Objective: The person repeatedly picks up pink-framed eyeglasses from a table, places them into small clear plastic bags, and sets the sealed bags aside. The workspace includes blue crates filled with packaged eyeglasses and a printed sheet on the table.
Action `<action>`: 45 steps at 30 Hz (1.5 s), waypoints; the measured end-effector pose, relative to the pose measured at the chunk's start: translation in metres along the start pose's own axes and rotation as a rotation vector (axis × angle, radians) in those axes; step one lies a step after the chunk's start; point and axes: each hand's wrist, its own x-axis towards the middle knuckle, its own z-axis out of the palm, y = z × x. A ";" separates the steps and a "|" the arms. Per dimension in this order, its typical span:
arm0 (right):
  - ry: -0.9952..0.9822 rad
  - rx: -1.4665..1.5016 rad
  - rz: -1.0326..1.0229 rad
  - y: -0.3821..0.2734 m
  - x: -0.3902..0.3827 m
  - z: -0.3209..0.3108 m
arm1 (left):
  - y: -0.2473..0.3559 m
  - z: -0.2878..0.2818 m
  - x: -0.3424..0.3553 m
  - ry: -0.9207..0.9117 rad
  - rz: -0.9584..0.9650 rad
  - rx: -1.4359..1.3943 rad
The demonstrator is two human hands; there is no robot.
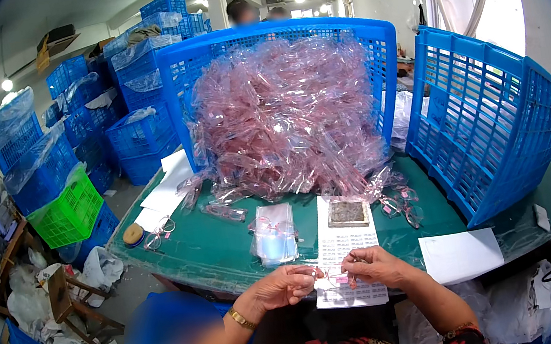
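Observation:
Close to the table's front edge, a thin-framed pair of eyeglasses (335, 277) with a small pink tag is held between my two hands. My left hand (288, 285) pinches one side of it, and the fingers of my right hand (375, 266) are closed on the other. Beneath them lies a white sheet of printed labels (347, 250), with a flat grey block (348, 214) resting on its far end. Left of the sheet is a stack of clear plastic sleeves (275, 232). More eyeglasses (403, 206) lie beyond the block to the right.
A large pile of plastic-wrapped pinkish items (288, 114) spills from a tipped blue crate (386, 79). Another blue crate (487, 121) stands at the right beside white paper (461, 255). At the left are a round tan pad (133, 235), a wooden stool (68, 303) and stacked crates (69, 208).

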 end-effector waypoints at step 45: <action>0.184 0.226 -0.108 0.009 -0.011 -0.001 | 0.089 -0.085 -0.018 0.771 0.098 0.977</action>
